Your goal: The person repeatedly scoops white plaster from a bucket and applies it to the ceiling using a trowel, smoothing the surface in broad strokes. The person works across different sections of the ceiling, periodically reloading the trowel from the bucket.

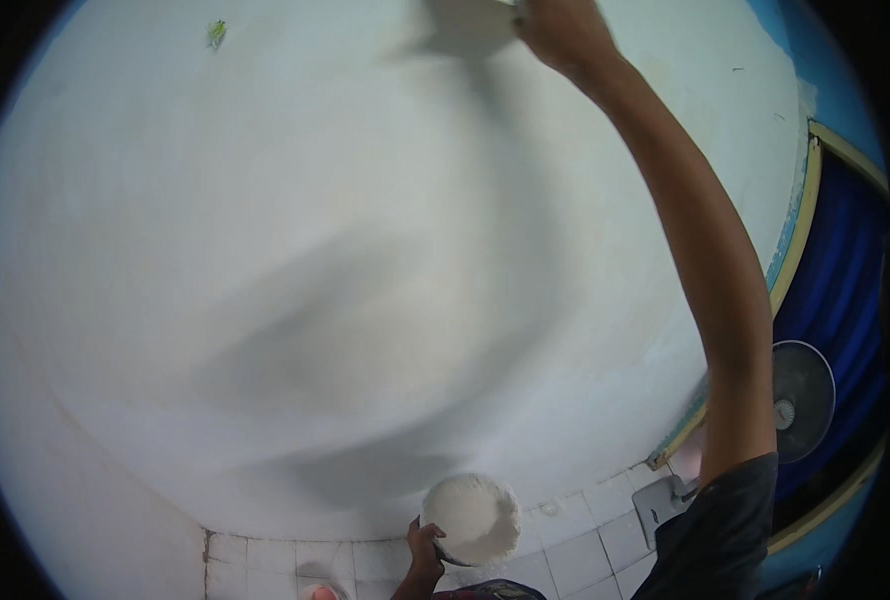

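A broad pale wall (295,200) spans most of the head view. High up, my right hand (565,35) is closed round the handle of a flat, wide-bladed putty knife (473,22), held at the wall surface. Its blade runs partly out of the upper edge, and whether it touches the wall is hard to tell. Low down, my left hand (425,548) grips the left side of a round tub (513,505), its fingers round the rim. White paste (465,515) fills the tub and coats its edge.
A standing fan (803,405) is at the right, before a blue curtain (840,260) in a yellowish door frame (800,225). White floor tiles (575,560) meet the wall's foot. A small green thing (216,34) is on the wall, upper left.
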{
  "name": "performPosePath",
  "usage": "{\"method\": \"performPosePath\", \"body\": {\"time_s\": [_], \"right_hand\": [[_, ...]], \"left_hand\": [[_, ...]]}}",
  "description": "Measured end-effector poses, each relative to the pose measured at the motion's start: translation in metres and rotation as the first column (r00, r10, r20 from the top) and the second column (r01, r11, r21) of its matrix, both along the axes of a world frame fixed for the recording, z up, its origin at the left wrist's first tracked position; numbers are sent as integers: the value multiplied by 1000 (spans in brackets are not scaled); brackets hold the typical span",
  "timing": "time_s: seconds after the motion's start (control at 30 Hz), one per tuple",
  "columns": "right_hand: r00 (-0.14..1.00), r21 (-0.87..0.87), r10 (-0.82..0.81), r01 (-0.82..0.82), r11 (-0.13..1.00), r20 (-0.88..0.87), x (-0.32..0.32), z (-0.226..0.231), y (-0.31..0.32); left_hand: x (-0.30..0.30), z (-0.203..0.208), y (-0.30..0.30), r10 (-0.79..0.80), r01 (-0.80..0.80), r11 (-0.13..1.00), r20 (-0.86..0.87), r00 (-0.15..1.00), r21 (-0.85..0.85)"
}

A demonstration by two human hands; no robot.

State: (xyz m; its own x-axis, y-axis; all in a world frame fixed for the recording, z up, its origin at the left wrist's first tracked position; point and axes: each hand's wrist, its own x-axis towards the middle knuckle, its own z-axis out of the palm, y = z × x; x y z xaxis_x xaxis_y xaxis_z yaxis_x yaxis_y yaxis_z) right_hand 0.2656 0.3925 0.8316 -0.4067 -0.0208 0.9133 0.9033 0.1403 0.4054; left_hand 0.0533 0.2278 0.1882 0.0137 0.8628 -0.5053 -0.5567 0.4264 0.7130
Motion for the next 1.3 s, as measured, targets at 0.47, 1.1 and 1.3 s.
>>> {"method": "performPosePath", "body": {"time_s": [0.47, 1.1, 1.3], "right_hand": [[983, -779, 24, 130, 613, 182, -29, -212, -28], [978, -515, 35, 79, 854, 208, 17, -229, -25], [916, -858, 42, -388, 335, -398, 3, -348, -103]], "left_hand": [[6, 11, 1, -40, 38, 999, -68, 997, -32], [2, -9, -20, 95, -97, 995, 45, 994, 34], [13, 9, -34, 131, -140, 981, 70, 989, 133]]}}
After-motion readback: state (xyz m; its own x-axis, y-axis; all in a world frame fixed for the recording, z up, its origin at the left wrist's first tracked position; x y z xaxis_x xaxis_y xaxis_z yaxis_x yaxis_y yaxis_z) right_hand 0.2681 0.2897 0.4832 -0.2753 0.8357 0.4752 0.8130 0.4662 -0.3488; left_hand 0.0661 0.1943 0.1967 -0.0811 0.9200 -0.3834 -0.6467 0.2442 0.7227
